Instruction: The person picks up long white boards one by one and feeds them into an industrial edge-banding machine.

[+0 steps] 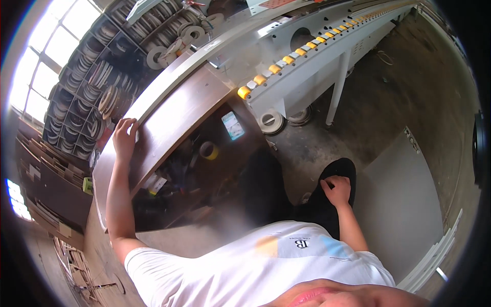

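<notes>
My left hand [125, 139] rests at the left part of a long brown board-topped bench [163, 120], beside the pale rail [176, 79] along its far side. Its fingers are bent, the thumb stands apart from them, and nothing shows in its grip. My right hand [336, 190] lies on my dark-trousered knee [343, 166], fingers loosely spread and holding nothing. Below the bench top, a dark open shelf holds a roll of tape [208, 150], a pale blue-and-white packet [233, 126] and cluttered small items that are hard to make out.
A grey machine frame with yellow rollers [274, 68] runs off to the far right. Edging rolls [271, 122] sit on the floor under it. A rack of coiled edging [82, 112] stands at the left. A large grey panel [401, 189] lies to my right, near white strips [434, 256].
</notes>
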A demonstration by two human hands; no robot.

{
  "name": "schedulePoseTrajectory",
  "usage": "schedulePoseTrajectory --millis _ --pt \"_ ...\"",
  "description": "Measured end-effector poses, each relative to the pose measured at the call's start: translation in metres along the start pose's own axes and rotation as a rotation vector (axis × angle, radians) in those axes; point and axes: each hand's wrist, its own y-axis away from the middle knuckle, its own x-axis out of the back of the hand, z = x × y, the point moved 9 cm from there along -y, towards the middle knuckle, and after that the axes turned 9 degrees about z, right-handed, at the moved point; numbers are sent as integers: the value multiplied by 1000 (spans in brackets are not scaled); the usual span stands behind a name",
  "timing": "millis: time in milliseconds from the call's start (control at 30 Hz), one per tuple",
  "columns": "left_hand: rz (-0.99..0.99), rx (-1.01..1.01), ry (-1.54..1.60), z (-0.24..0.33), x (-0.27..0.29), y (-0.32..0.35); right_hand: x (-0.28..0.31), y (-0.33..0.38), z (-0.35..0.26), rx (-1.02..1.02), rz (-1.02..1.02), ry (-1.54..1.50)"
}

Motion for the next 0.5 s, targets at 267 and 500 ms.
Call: schedulePoseTrajectory --millis 267,500 --pt "-43 9 -1 51 -34 -46 -7 -3 -5 1 -37 25" --pt "-59 -19 61 97 -66 -82 -7 -9 -8 -20 -51 35"
